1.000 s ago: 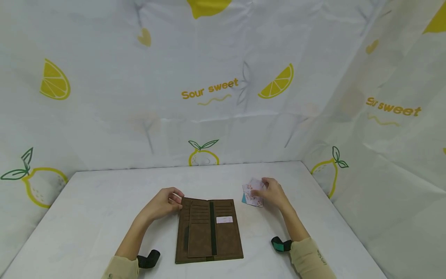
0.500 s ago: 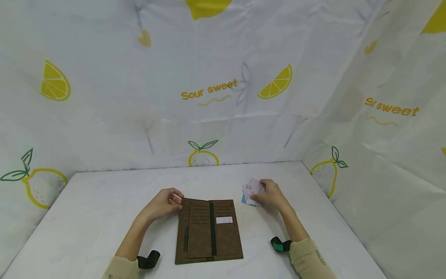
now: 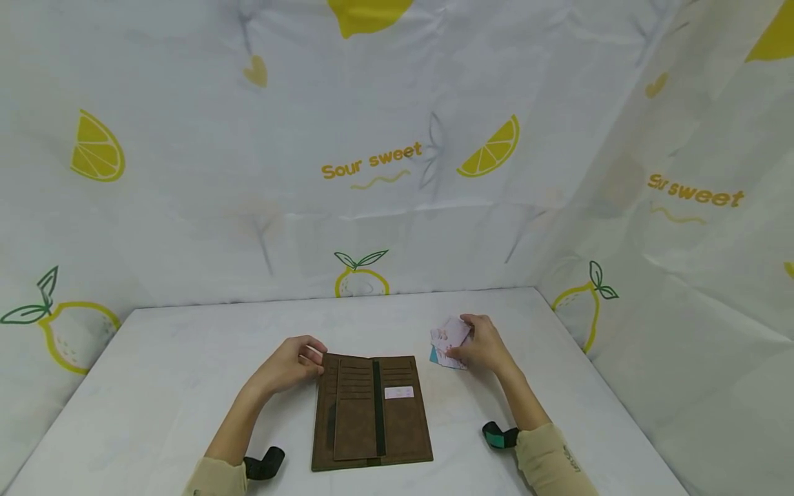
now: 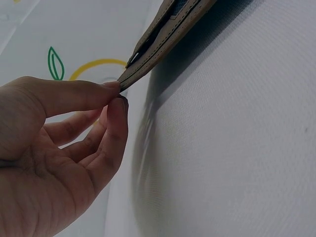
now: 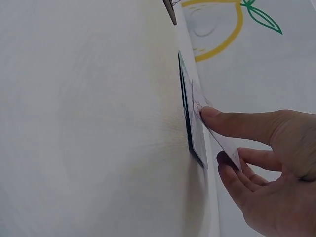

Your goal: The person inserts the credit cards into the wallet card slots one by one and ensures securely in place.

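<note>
White sheeting (image 3: pixel 186 234) printed with lemons (image 3: pixel 370 15), hearts (image 3: pixel 256 71) and orange "Sour sweet" lettering (image 3: pixel 341 169) hangs behind and beside a white surface (image 3: pixel 180 386), slightly creased, under soft light.

We've got a strip of surface (image 3: pixel 440 427) between the open wallet (image 3: pixel 353 430) and the other cards (image 5: pixel 198 143), so a hand could slip through there. Our left hand (image 3: pixel 294 362) pinches the wallet's far left corner, so that spot's blocked. The right hand (image 3: pixel 486 344) grips a card (image 5: pixel 228 145) and crowds the stack's right side. Behind the wallet we can pass too, until the lemon-print curtain (image 3: pixel 397 227) walls us off.
</note>
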